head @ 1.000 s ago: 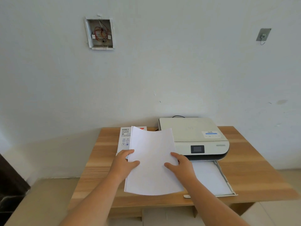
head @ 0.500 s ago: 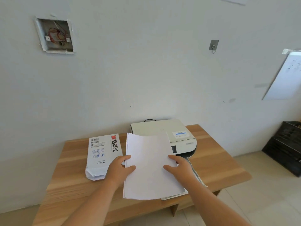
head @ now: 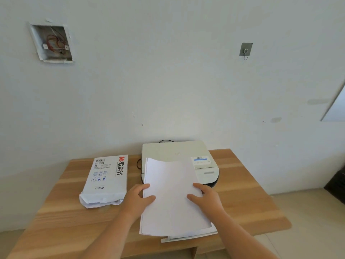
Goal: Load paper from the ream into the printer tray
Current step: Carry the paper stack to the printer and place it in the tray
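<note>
Both hands [head: 175, 200] grip the paper stack [head: 172, 195] between them.

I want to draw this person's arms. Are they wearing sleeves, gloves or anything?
No. Both forearms are bare all the way to the bottom of the picture, with no sleeves showing. The left hand and right hand have no gloves, and no watch, bracelet or ring is visible.

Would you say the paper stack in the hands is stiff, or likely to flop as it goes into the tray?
The stack probably flops: its far edge already curls. It looks thin, so likely light. Both the left hand and right hand grip its sides, probably against sagging.
</note>
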Available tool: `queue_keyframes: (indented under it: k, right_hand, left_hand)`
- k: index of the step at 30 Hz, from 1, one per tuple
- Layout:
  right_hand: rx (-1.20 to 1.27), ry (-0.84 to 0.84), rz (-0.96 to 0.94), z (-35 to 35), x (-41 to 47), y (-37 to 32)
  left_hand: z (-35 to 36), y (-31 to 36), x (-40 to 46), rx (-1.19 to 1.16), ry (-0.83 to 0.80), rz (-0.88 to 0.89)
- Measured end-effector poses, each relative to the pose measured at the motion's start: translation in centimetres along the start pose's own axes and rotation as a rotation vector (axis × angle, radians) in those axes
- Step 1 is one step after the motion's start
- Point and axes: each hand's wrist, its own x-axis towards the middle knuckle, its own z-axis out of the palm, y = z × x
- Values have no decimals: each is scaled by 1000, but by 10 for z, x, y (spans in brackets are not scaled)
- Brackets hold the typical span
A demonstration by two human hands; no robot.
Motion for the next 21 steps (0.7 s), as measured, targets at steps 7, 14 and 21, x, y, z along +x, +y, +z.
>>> queue_keyframes:
  k: [7,14,21]
  right_hand:
    - [12,-86,-15,-44,27,32]
    - [39,-134,22,-54,34,54]
    - [20,-115,93,-47,36,80]
  left_hand:
    - [54,17,-9,-26,41,-73]
    - [77,14,-11,-15,38,-162]
    - [88,-9,-8,-20,-28,-212]
